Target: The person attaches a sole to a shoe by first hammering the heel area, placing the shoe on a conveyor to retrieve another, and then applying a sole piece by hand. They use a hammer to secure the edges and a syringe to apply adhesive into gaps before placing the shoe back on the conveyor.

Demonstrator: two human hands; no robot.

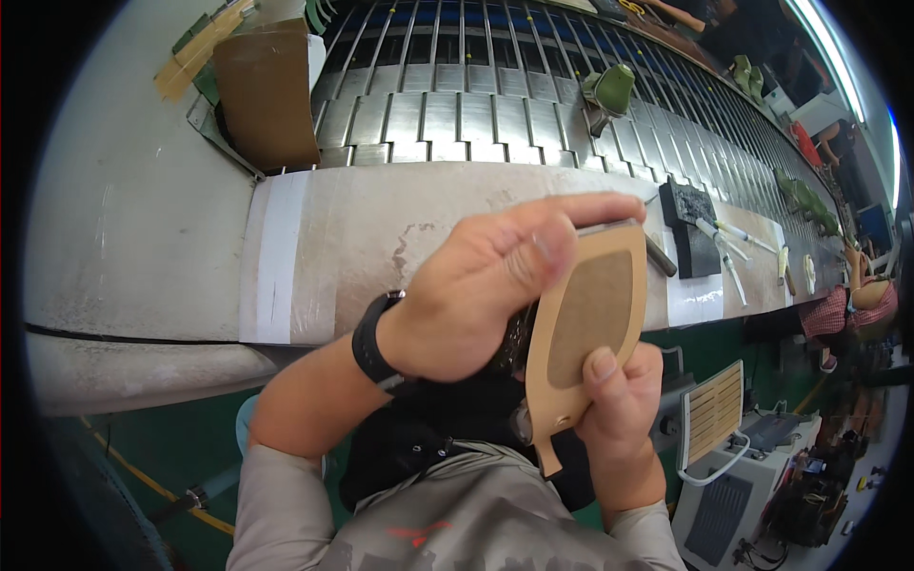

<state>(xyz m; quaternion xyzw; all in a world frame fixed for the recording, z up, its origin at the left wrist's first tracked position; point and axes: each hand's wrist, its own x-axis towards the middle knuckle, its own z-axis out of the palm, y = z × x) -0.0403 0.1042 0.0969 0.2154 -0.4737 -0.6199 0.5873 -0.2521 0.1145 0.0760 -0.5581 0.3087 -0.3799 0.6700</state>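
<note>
A shoe (598, 309) is held up in front of my body with its tan sole toward me; a brown, textured panel is set into that sole. Part of a glossy dark upper shows along its left edge. My left hand (476, 285), wearing a black wristband, cups the shoe's upper end, with the fingers stretched over the tip and the thumb along the edge. My right hand (619, 390) grips the lower right side, its thumb pressed on the sole and its other fingers mostly hidden behind. A narrow tan tab (546, 459) sticks out at the bottom end.
Beyond the pale worktop (381, 205) runs a metal slatted conveyor (447, 114) carrying a green shoe last (612, 89). At right lie a black block (687, 219), thin white-handled tools (733, 271) and a dark rod (659, 257). A brown board (267, 95) stands left; a co-worker (852, 309) is far right.
</note>
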